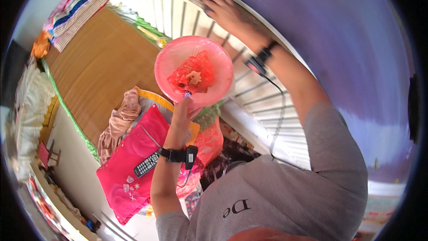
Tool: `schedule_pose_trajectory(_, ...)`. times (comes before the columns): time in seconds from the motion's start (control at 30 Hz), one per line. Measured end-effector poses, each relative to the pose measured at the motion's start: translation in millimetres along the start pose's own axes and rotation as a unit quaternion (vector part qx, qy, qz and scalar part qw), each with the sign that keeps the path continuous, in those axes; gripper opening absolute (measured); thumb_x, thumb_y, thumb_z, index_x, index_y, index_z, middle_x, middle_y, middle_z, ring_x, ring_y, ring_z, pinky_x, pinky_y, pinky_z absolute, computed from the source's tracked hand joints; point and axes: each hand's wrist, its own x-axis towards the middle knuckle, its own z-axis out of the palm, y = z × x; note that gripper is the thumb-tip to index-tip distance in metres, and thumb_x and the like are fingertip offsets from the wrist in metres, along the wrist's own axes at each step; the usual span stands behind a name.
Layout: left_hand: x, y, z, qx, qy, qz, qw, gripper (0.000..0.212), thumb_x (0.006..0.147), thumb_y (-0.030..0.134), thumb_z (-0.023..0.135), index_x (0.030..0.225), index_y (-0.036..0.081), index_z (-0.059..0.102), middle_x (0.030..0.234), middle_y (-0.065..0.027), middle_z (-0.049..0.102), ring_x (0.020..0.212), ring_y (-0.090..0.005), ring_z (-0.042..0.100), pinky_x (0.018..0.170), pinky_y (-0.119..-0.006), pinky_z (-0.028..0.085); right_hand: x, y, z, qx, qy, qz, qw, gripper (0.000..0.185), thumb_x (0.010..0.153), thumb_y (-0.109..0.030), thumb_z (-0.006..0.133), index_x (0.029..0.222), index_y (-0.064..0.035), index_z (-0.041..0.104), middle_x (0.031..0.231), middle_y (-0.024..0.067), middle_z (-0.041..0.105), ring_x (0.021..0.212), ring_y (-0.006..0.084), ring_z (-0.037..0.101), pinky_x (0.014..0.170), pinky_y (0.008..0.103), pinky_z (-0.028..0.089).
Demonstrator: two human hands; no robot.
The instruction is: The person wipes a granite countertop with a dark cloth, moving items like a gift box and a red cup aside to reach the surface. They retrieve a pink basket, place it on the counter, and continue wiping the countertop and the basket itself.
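Note:
My left hand (182,117) grips the near rim of a pink plastic mesh wastebasket (160,63). Inside it lie a crumpled red plastic bag (204,62) and a small pale crumpled scrap (194,77). A small patterned bit shows by my thumb. My right hand (224,15) reaches up to a brown stone ledge (250,16) above a row of white bars, its fingers bent at the ledge's edge. Something dark shows at those fingertips, too blurred to name. Black straps with small devices circle both wrists.
White railing bars (187,16) run beside a bed with a brown mat (103,60). Folded striped bedding (80,13) lies at its far end. Nearer are a checked cloth (122,120), a bright pink pillow (123,174) and a black remote control (147,164).

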Motion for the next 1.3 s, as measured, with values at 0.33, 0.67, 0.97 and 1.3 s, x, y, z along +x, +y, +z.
schedule_pose_trajectory(0.33,11,-28,4,0.038,-0.001,-0.079,0.996,0.011,0.083,0.014,0.054,0.086,0.004,0.058,0.096,-0.0120,0.063,0.091,-0.0284,0.062,0.082,-0.042,0.052,-106,-29,-65,-0.110,0.054,0.133,0.984,0.041,0.077,-0.020,0.062,0.118,-0.0185,0.056,0.122,0.0005,0.050,0.110,0.0262,0.045,0.095,0.0383,0.038)
schedule_pose_trajectory(0.67,-32,-40,2,0.078,-0.024,-0.083,0.993,0.020,0.082,0.015,0.054,0.095,0.000,0.058,0.097,-0.0116,0.062,0.093,-0.0251,0.060,0.086,-0.040,0.050,-249,-8,-148,-0.137,-0.007,0.240,0.961,0.035,0.080,-0.017,0.055,0.115,-0.0116,0.056,0.120,0.0052,0.053,0.112,0.0274,0.046,0.095,0.0418,0.034)
schedule_pose_trajectory(0.97,-17,-51,3,0.112,-0.034,-0.124,0.985,0.022,0.079,0.012,0.054,0.099,0.001,0.055,0.098,-0.0096,0.060,0.093,-0.0250,0.060,0.083,-0.041,0.052,-118,6,-75,-0.095,0.091,0.254,0.958,0.027,0.082,-0.023,0.048,0.101,-0.0133,0.064,0.111,0.0000,0.058,0.105,0.0229,0.047,0.094,0.0388,0.034)
schedule_pose_trajectory(1.3,-47,-46,21,0.128,-0.012,-0.121,0.984,0.017,0.082,0.010,0.053,0.097,0.003,0.056,0.102,-0.0099,0.061,0.095,-0.0261,0.061,0.081,-0.039,0.053,-274,-1,-173,-0.096,0.027,0.238,0.966,0.038,0.072,-0.020,0.060,0.109,-0.0117,0.058,0.115,0.0051,0.052,0.112,0.0252,0.042,0.096,0.0391,0.035)
